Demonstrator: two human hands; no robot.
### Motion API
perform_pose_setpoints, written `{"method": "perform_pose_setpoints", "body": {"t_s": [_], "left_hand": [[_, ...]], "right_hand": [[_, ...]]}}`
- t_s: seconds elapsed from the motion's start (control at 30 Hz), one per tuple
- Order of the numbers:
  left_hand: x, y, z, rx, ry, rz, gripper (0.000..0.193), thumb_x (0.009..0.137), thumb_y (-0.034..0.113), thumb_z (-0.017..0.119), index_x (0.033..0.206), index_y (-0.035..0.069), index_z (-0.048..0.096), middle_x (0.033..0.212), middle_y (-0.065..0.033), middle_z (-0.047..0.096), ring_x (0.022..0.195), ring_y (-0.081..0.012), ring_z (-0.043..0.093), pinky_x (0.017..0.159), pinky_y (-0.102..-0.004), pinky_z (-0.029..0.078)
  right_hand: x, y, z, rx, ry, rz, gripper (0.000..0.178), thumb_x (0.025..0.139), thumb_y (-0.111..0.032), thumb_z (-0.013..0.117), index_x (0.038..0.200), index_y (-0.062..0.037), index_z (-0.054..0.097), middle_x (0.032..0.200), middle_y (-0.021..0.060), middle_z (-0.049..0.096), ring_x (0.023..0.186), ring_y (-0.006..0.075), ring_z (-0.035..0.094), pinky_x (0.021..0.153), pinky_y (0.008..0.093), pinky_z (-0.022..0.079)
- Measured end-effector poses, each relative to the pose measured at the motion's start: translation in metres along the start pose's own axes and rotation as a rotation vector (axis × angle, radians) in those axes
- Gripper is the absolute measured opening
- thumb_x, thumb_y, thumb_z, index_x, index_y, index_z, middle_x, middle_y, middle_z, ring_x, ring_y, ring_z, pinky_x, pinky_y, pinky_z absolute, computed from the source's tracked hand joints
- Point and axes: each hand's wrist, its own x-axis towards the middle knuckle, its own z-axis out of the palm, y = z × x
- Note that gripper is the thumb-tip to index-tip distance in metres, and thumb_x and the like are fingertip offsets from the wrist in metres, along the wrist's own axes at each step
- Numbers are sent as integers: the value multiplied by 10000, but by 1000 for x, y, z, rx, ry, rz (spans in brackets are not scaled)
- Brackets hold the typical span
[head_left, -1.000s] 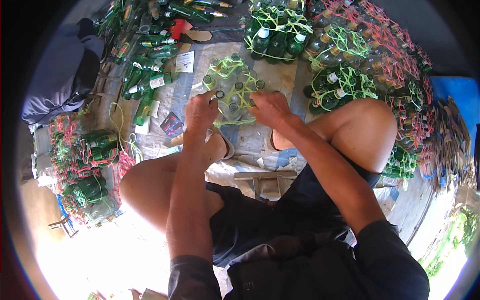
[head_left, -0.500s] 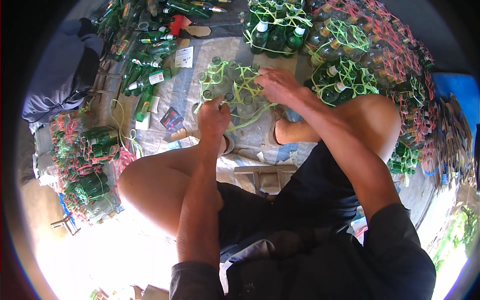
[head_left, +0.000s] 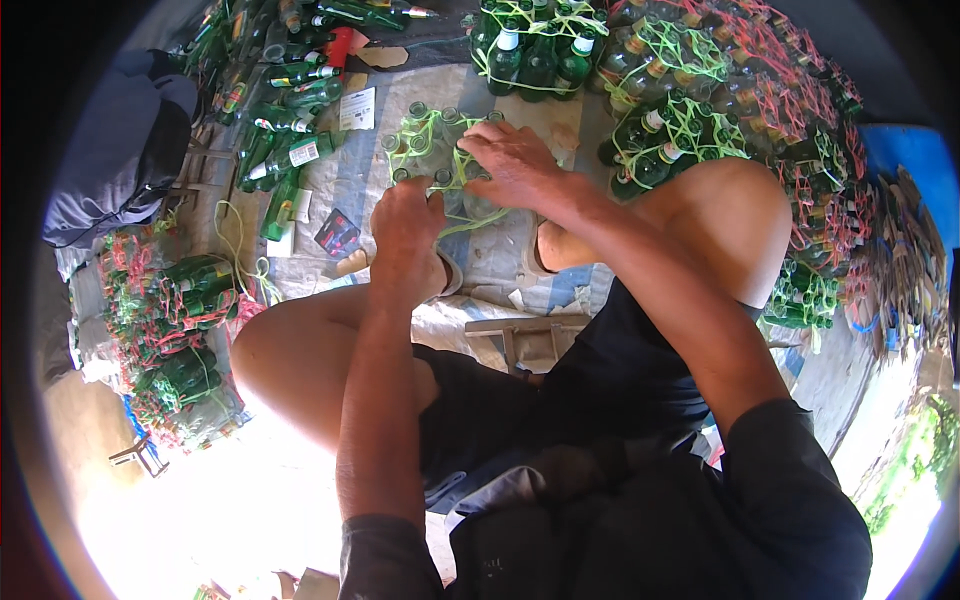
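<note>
Between my feet stands a bundle of clear glass bottles (head_left: 427, 160), upright and laced round the necks with light green string (head_left: 470, 224). My left hand (head_left: 402, 222) is closed at the bundle's near left corner, thumb beside a bottle neck; what its fingers grip is hidden. Over the bundle's right side reaches my right hand (head_left: 510, 165), fingers bent and thumb apart from them, touching the tops there. It hides some of the right-hand bottles. Loose string trails from the near side toward my right foot.
Tied green bottles (head_left: 540, 60) stand beyond the bundle, and more (head_left: 668, 145) to the right. Loose green bottles (head_left: 300, 150) lie at the far left. Red-tied bundles (head_left: 165, 310) sit left of my knee. A small wooden stool (head_left: 525, 335) is between my legs.
My right hand has moved left over the bundle's right-hand bottles. My left hand has shifted slightly left at the near corner. The whole view has shifted a little.
</note>
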Motion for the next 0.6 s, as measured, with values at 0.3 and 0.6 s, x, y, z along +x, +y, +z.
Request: {"method": "perform_pose_setpoints", "body": {"t_s": [0.3,0.6], "left_hand": [[17,18,-26,196,-147,131,148,790,173,609,810,79,722,797,-189,686,784,-418,661,719,-493,538],[53,25,-27,282,-206,342,140,819,152,597,789,79,712,801,-179,687,788,-397,671,720,-478,543]], "right_hand": [[-1,-18,13,-19,117,184,523,672,-262,772,1155,-134,616,1119,18,610,1084,249,566,878,452,430],[-1,-28,28,22,303,252,439,621,-166,747,1048,-153,648,1027,10,602,1011,250,562,860,454,394]]}}
